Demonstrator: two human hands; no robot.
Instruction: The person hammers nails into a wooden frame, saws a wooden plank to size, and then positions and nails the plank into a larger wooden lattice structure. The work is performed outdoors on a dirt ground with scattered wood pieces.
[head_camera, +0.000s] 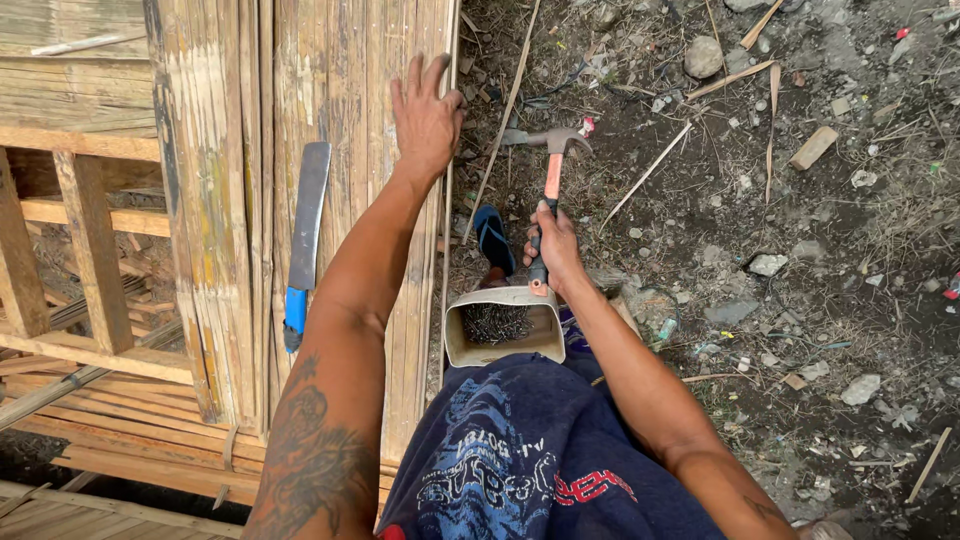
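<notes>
Head view looks straight down, and the biggest thing in it is the split-bamboo panel filling the left half of the frame, its flattened slats running top to bottom over a wooden frame that shows at the far left. Dark, rubble-strewn ground takes the right half.

Next in size are the person's two arms reaching up from the bottom edge. Left hand lies flat on the panel's right edge, upper middle of the frame, fingers spread and holding nothing, just pressing the slats down. Right hand is closed round the dark grip of a claw hammer, centre of the frame, the head pointing up and resting low over the dirt, clear of the bamboo.

A long knife with a blue handle lies on the panel to the left of the forearm. Just below the right hand sits a cut-open plastic container with a heap of dark nails inside, touching the person's dark blue shirt. A blue sandal shows just above it.

My reading: this is a pause between nails, the panel being steadied. No nail is in either hand, so the next move seems to call for picking one from the container and setting it at the held edge before the hammer comes over.
</notes>
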